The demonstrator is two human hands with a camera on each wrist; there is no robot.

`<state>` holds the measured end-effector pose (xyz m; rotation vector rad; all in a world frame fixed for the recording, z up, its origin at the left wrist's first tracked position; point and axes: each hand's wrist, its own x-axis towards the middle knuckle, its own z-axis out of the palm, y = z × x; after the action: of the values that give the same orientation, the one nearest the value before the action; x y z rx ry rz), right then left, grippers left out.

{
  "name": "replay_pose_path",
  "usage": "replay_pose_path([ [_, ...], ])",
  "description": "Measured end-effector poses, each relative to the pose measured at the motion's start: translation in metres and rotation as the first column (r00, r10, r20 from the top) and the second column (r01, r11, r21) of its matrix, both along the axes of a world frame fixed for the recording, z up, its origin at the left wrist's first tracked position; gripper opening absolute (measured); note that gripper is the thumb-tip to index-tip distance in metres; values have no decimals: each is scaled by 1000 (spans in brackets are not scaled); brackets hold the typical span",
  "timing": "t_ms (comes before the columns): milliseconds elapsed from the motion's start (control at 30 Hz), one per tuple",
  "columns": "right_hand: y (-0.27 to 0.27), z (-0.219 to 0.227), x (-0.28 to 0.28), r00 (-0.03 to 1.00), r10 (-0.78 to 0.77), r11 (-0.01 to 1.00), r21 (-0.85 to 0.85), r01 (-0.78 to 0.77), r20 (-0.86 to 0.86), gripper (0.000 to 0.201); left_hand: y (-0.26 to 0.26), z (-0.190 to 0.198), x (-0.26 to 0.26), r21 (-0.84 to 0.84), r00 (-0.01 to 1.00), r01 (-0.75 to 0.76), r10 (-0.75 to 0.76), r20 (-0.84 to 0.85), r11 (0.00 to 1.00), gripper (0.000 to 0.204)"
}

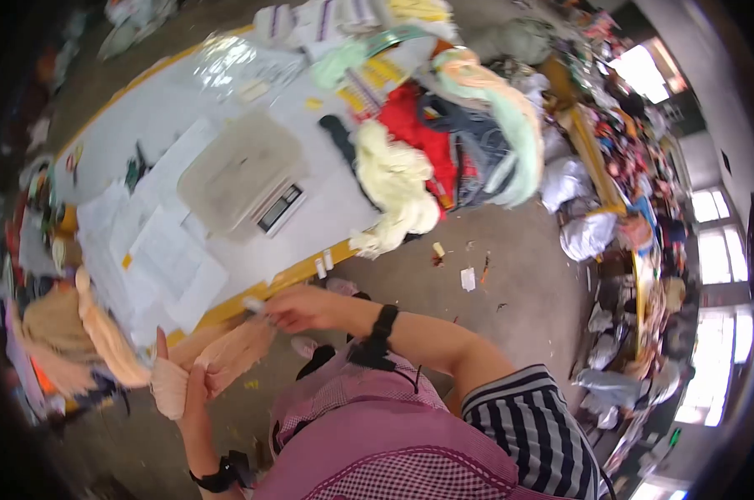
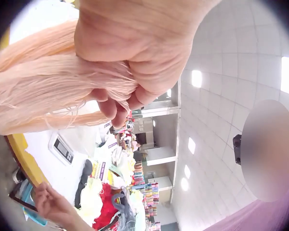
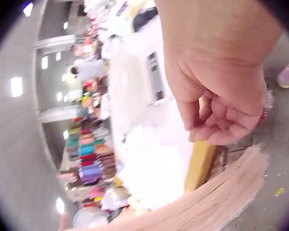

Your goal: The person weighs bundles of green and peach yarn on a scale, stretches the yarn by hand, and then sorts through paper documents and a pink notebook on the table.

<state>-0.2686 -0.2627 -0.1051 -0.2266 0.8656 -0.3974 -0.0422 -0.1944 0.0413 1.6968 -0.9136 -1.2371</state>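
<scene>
My left hand (image 1: 195, 392) grips a hank of pale peach yarn (image 1: 239, 354) by one end. In the left wrist view the yarn (image 2: 43, 86) bunches inside the curled fingers (image 2: 118, 113) and fans out to the left. The hank's loose end hangs toward my right hand (image 1: 298, 308), near the table's yellow edge. In the right wrist view this hand (image 3: 226, 106) is loosely curled, thumb close to the fingertips, with nothing visible between them. The peach strands (image 3: 216, 192) pass below it, apart from the fingers. A small white blur (image 1: 254, 306) shows beside the right fingertips in the head view.
On the white table (image 1: 110, 150) stand a scale (image 1: 278, 210) with a clear plastic tray (image 1: 239, 171), and papers (image 1: 172, 258). Cream yarn (image 1: 393, 179) and red yarn (image 1: 410, 125) lie at the right end. More peach hanks (image 1: 106, 333) are at the left corner.
</scene>
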Motion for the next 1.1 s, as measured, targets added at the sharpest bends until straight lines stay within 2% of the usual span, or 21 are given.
replay_pose_path([
  [33, -7, 37, 13, 997, 57, 994, -94, -52, 48, 17, -3, 3, -2, -44, 995, 32, -28, 92, 999, 73],
  [67, -11, 66, 24, 989, 119, 976, -194, -102, 82, 18, -6, 7, -4, -82, 995, 73, -67, 76, 994, 73],
  [133, -12, 101, 46, 962, 199, 927, -354, -122, 189, 23, -9, 9, -2, -81, 962, 102, -77, 262, 991, 76],
  [200, -8, 121, 62, 964, 209, 886, -449, -116, 163, 23, -11, 15, -7, -134, 955, 123, -81, 284, 983, 75],
  [267, -6, 138, 64, 977, 209, 829, -539, -149, 51, 20, -10, 23, -12, -181, 954, 137, -80, 290, 974, 74],
  [400, -2, 144, 70, 996, 75, 746, -660, -89, -50, 17, -8, 37, -26, -244, 954, 173, -102, 282, 954, 73],
  [467, 2, 148, 66, 986, 80, 632, -758, -164, -146, 18, -6, 41, -29, -272, 956, 200, -127, 263, 941, 72],
  [667, 14, 163, 55, 982, 29, 550, -817, -173, -188, 19, 5, 57, -38, -340, 964, 253, -205, 169, 906, 70],
  [767, 22, 178, 45, 945, 17, 400, -864, -306, -327, 21, 10, 64, -38, -370, 964, 265, -246, 99, 890, 69],
  [800, 27, 187, 41, 946, 21, 393, -867, -305, -323, 21, 12, 65, -36, -380, 964, 264, -256, 73, 887, 68],
  [833, 29, 198, 33, 858, -149, 177, -867, -466, -492, 21, 14, 67, -34, -390, 962, 264, -269, 42, 882, 68],
  [867, 30, 204, 32, 736, -341, -23, -778, -628, -585, 22, 15, 69, -31, -402, 958, 263, -288, -3, 877, 68],
  [933, 24, 187, 44, 902, -408, -189, -953, -237, -144, 23, 22, 70, -19, -422, 945, 237, -308, -109, 875, 67],
  [967, 24, 188, 52, 964, -263, -116, -990, -82, -49, 26, 29, 71, -13, -424, 937, 207, -304, -173, 882, 67],
  [1000, 25, 195, 58, 993, -95, -4, -998, 63, 63, 30, 36, 72, -6, -434, 928, 186, -303, -217, 881, 67],
  [1067, 30, 195, 71, 996, 72, -2, -998, 57, 57, 34, 44, 120, -28, -233, 986, 112, -138, -97, 966, 71],
  [1100, 34, 205, 69, 996, 71, -54, -997, -49, -53, 34, 45, 114, -15, -276, 970, 178, -216, -115, 945, 76],
])
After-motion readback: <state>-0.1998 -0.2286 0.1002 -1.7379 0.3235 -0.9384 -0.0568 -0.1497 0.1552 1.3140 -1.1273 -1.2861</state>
